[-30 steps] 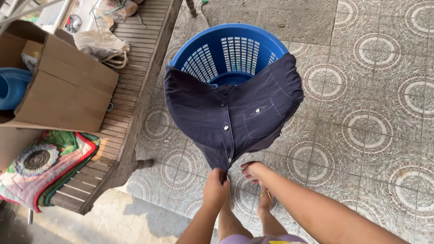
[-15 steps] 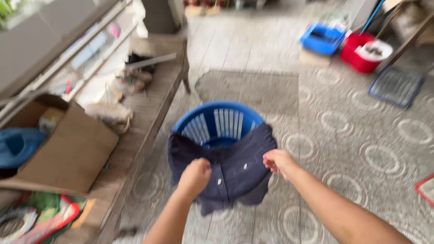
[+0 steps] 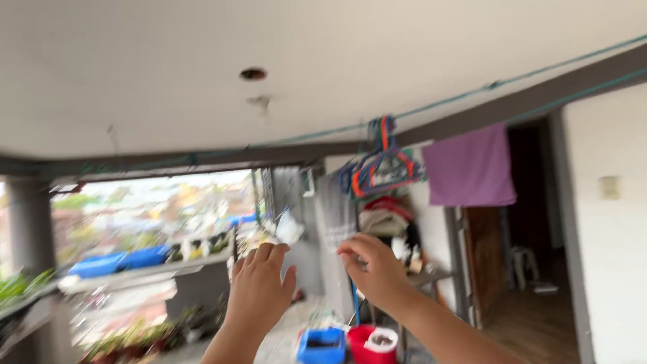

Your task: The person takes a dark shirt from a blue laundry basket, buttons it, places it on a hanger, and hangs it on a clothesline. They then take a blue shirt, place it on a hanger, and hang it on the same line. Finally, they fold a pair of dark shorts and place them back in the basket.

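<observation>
Both hands are raised toward the hangers (image 3: pixel 381 168) bunched on the overhead line (image 3: pixel 310 138); the left hand (image 3: pixel 259 293) has loose, empty fingers, and the right hand (image 3: pixel 374 266) has curled ones, grasp unclear through blur. Below stand a blue tub (image 3: pixel 322 345) and a red bucket (image 3: pixel 372 342), contents indistinct and partly cut off.

A covered home porch or balcony used for drying laundry. Across the top of the frame, a clothesline (image 3: pixel 431 108) strung under a plain white ceiling (image 3: pixel 202 61); at upper right, a purple cloth (image 3: pixel 470 167) hung from it beside a bunch of coloured hangers (image 3: pixel 381 165). At left, an open side with a ledge of potted plants (image 3: pixel 135 334) and blurred rooftops beyond. At lower centre, a blue tub (image 3: pixel 322 345) and red bucket (image 3: pixel 371 342); at right, a doorway (image 3: pixel 519 229) leading indoors.
</observation>
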